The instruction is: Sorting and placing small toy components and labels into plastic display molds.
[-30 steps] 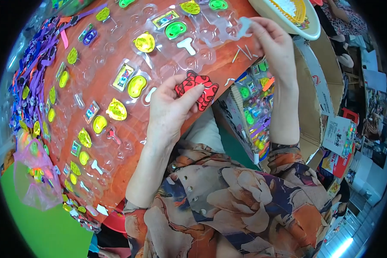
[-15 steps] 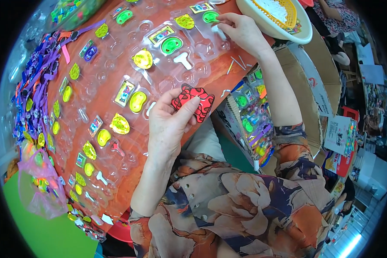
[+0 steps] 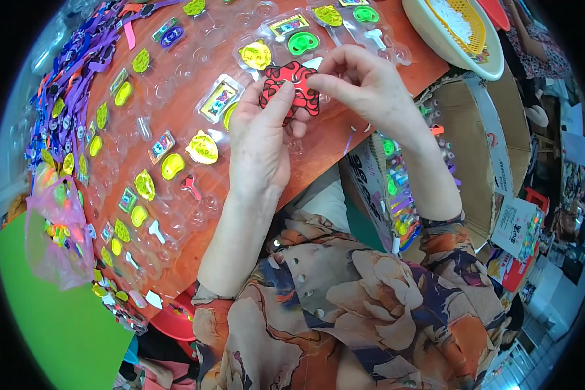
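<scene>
My left hand (image 3: pixel 259 146) grips a small stack of flat red cut-outs (image 3: pixel 285 86) with black outlines, its thumb across the top one. The thumb and forefinger of my right hand (image 3: pixel 374 88) close at the stack's right edge; how many pieces they pinch is hidden. Under and around my hands lie clear moulded plastic trays (image 3: pixel 244 73) in rows. Nearby compartments hold a yellow animal-head piece (image 3: pixel 256 55), a green bean-shaped piece (image 3: pixel 303 43), a small printed card (image 3: pixel 220 97) and a white T-shaped piece (image 3: pixel 375 39).
Purple and orange straps (image 3: pixel 71 84) are heaped at the table's far left, above a pink plastic bag (image 3: pixel 60 234). A white basin (image 3: pixel 494 62) with a yellow basket (image 3: pixel 474 39) stands at the back right. An open cardboard box (image 3: pixel 478 149) with colourful pieces is at my right.
My right hand has left the far tray, where a white piece now lies, and come to the red stack. My left hand has moved up and away from me. The view has shifted.
</scene>
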The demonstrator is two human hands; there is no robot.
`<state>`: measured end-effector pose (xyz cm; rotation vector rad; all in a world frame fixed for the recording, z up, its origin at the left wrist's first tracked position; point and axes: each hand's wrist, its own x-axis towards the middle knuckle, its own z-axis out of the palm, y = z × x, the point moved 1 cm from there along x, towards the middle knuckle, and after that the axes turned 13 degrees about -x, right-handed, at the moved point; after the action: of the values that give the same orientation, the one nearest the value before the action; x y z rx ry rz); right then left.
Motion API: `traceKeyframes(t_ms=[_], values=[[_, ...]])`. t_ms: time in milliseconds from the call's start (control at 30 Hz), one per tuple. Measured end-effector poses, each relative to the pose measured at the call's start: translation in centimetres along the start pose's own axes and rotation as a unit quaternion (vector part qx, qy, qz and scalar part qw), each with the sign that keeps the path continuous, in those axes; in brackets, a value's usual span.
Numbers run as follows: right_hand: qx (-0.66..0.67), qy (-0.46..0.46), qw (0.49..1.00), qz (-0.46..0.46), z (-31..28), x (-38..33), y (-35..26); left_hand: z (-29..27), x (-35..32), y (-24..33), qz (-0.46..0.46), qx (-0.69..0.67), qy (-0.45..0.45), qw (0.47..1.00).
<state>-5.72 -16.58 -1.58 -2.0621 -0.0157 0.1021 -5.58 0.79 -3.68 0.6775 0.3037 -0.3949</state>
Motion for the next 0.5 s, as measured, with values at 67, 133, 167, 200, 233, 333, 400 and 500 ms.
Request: traceKeyframes(t_ms=[67,133,167,200,233,333,400,500], values=[[-0.007,0.029,1.0,-0.01,0.5,0.2,0.1,-0.2,-0.1,0.0,0.006,-0.001,-0.009,1.0],[-0.006,0.026,1.0,-0.002,0.9,0.1,-0.1,-0.4,-0.3,-0.1,0.01,-0.002,-0.012,1.0],[-0.004,0.025,1.0,0.006,1.1,0.2,-0.1,-0.4,-0.4,0.0,0.012,-0.003,-0.012,1.0],[-0.005,0.023,1.0,0.005,1.4,0.3,0.0,-0.4,-0.4,0.1,0.02,0.0,-0.006,1.0],[0.005,0.015,1.0,-0.002,1.8,0.3,0.1,-0.5,-0.6,0.1,0.027,0.003,0.0,1.0],[0.026,-0.008,1.0,-0.002,1.9,0.8,0.1,-0.8,-0.6,0.4,0.022,-0.022,-0.003,1.0],[0.037,-0.033,0.999,0.012,1.7,1.0,-0.6,-1.0,-0.7,0.8,0.018,-0.016,-0.006,1.0],[0.058,-0.046,0.997,0.005,2.2,1.0,-1.3,-1.5,-0.6,1.3,0.013,-0.016,-0.007,1.0]])
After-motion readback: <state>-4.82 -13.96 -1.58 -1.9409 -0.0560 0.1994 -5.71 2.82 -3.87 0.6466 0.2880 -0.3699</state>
